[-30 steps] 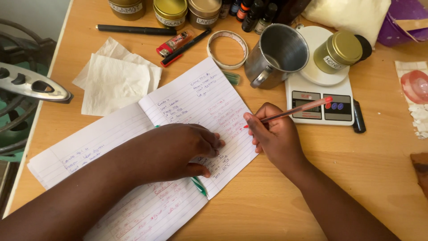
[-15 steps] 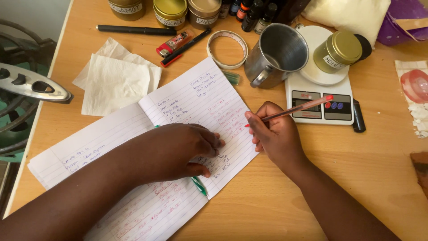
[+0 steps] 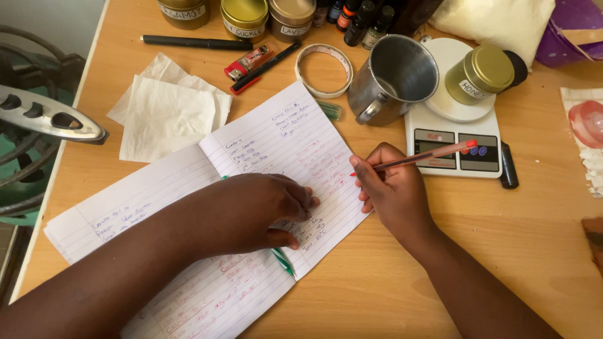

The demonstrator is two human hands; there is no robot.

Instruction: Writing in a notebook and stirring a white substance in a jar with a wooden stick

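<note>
Near edge: bare table (image 3: 534, 251) at right, open room there. Left hand (image 3: 251, 210) flat, fingers spread, pressing open notebook (image 3: 264, 150); green pen (image 3: 282, 260) beneath it. Right hand (image 3: 392, 194) closed around red pen (image 3: 421, 157), tip at notebook's right edge. Just beyond: kitchen scale (image 3: 452, 141), metal cup (image 3: 389, 78), gold-lidded jar (image 3: 480, 72). Far left: paper napkins (image 3: 166, 110), black pen (image 3: 195, 43). Tape roll (image 3: 323, 69) beyond notebook.
</note>
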